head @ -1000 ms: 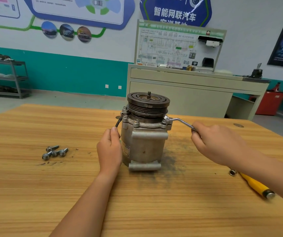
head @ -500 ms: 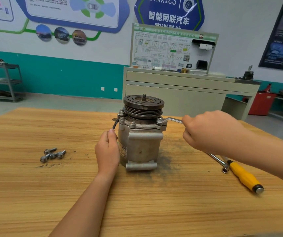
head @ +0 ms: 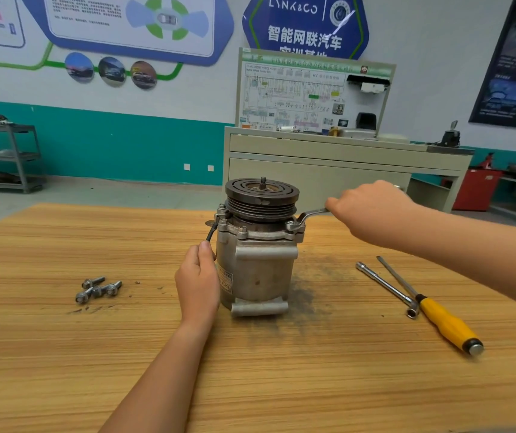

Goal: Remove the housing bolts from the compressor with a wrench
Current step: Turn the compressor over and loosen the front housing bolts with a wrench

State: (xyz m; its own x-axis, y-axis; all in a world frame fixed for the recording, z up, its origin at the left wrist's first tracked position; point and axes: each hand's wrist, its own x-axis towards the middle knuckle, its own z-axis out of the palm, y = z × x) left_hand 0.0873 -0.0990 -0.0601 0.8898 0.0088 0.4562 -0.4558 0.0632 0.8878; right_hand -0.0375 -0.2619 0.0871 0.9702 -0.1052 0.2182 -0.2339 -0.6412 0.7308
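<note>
On a wooden table [head: 63, 354], at centre, a compressor [head: 258, 276] stands upright with its grooved pulley [head: 262, 195] uppermost. The left hand [head: 198, 282] grasps the left side of the body, fingers curled round it and thumb raised beside a black cable [head: 211, 234] that hangs from the flange. The right hand [head: 372, 210] is clenched round the handle of a wrench [head: 312, 213]; the ring end of the tool sits over a bolt [head: 291, 226] at the right corner of the flange, and the handle runs roughly level towards the right. A second bolt [head: 242, 229] sits in the front of the flange. Three loose bolts [head: 99, 289] lie clustered on the table well to the left of the compressor. To its right, near but apart, lie a socket bar [head: 384, 285] and a screwdriver [head: 447, 320] with a yellow handle, side by side, the bar's socket end just beside that handle. Dark grime [head: 306, 295] marks the wood at the right foot of the compressor. Behind the table stands a beige cabinet [head: 312, 164] bearing a wiring-diagram board [head: 297, 98]; a grey shelf [head: 10, 157] stands at far left.
</note>
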